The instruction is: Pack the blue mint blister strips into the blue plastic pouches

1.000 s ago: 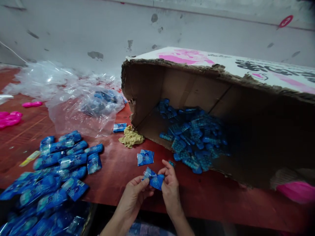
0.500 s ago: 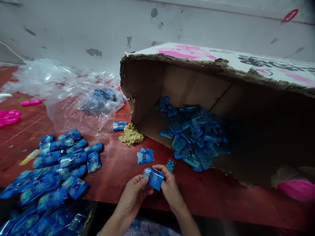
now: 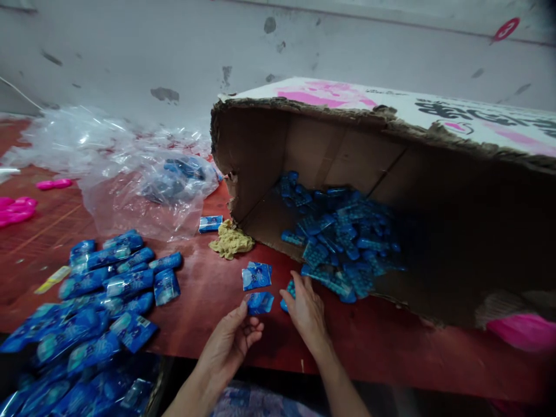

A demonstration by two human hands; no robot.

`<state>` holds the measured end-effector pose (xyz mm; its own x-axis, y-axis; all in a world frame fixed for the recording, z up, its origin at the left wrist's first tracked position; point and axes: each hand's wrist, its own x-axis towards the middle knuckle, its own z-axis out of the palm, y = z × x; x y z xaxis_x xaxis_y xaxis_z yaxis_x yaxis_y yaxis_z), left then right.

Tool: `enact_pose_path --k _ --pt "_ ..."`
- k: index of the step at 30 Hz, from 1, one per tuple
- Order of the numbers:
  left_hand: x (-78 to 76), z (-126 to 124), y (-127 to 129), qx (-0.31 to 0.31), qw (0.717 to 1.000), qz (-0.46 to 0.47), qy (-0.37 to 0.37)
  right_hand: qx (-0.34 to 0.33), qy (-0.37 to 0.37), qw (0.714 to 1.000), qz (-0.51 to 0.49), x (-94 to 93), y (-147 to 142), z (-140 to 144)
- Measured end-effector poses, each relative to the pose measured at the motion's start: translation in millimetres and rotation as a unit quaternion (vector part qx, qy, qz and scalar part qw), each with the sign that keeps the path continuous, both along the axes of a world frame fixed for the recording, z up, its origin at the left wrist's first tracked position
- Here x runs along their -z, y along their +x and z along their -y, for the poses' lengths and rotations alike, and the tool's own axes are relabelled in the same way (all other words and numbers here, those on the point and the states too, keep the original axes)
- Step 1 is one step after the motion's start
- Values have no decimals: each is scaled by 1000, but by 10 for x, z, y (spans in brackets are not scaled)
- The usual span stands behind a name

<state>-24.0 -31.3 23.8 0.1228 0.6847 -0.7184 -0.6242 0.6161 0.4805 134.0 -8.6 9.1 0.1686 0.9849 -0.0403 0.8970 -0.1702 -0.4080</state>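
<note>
My left hand (image 3: 232, 341) pinches a small blue sachet (image 3: 259, 302) between thumb and fingers just above the red table (image 3: 382, 347). My right hand (image 3: 306, 310) lies flat on the table with its fingers on a small blue tablet packet (image 3: 287, 292) at the mouth of the tipped cardboard box (image 3: 330, 145). More blue tablet packets (image 3: 343, 243) are heaped inside the box. Another pair of blue sachets (image 3: 256, 275) lies just beyond my left hand.
A heap of filled blue sachets (image 3: 95, 301) covers the table's left front. Crumpled clear plastic bags (image 3: 130, 174) lie at the back left. A beige crumpled cloth (image 3: 231, 241) sits by the box corner. Pink items (image 3: 17, 208) lie at the far left, pink plastic (image 3: 521, 333) at right.
Both hands held the blue sachet together before. Now my right hand has let go and moved forward onto the tablet packet, while my left hand keeps the sachet.
</note>
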Motion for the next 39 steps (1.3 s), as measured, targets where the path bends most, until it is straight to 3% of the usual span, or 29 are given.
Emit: enact_pose_path --k 4,9,15,18,20,22,24,25,33,39 --pt "40 -5 -38 -10 1000 -8 -5 0 54 994 -91 59 68 -38" --pt "99 -15 -38 -12 1000 -3 3 -72 62 993 -72 15 149 49" --pt "118 -6 -30 -10 1000 -10 27 -31 29 999 19 24 -1 231" --pt "121 -13 -31 -13 999 -18 35 -7 53 996 -75 46 -9 240" --pt "129 -20 -33 -18 998 -24 46 5 40 970 -239 11 29 228" --pt "138 -25 -35 -27 997 -34 57 -1 6 912 -410 -71 69 228" --pt "143 -25 -34 -33 996 -44 69 -22 -22 861 -508 -172 82 252" --pt "141 -25 -32 -32 996 -47 74 -30 -29 850 -526 -218 76 269" --pt "103 -29 -41 -28 993 -62 101 -54 -14 894 -445 -303 5 347" --pt "77 -30 -70 -19 991 -67 110 -108 7 899 -425 -355 32 356"
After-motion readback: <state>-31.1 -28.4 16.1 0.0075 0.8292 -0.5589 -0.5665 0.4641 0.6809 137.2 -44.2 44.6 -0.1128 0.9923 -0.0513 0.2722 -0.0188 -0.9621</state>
